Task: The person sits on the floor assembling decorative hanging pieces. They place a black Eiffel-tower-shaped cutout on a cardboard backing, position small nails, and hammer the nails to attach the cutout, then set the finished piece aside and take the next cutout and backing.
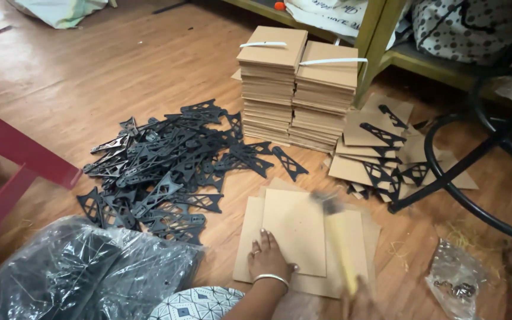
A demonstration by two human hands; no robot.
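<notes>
Left hand [268,256] is pressing flat on the board [294,231]; right hand [360,299] is clamped on a blurred hammer [339,237]. Keep fingers clear, strike squarely.

Black plastic bag [72,269], small clear bag [457,281]

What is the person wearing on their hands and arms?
The left hand is bare, with a thin silver bangle round the wrist and no sleeve showing. The right hand is blurred at the picture's bottom edge, so anything worn there cannot be told.

Two board stacks [296,89], black brackets [167,163]
</notes>
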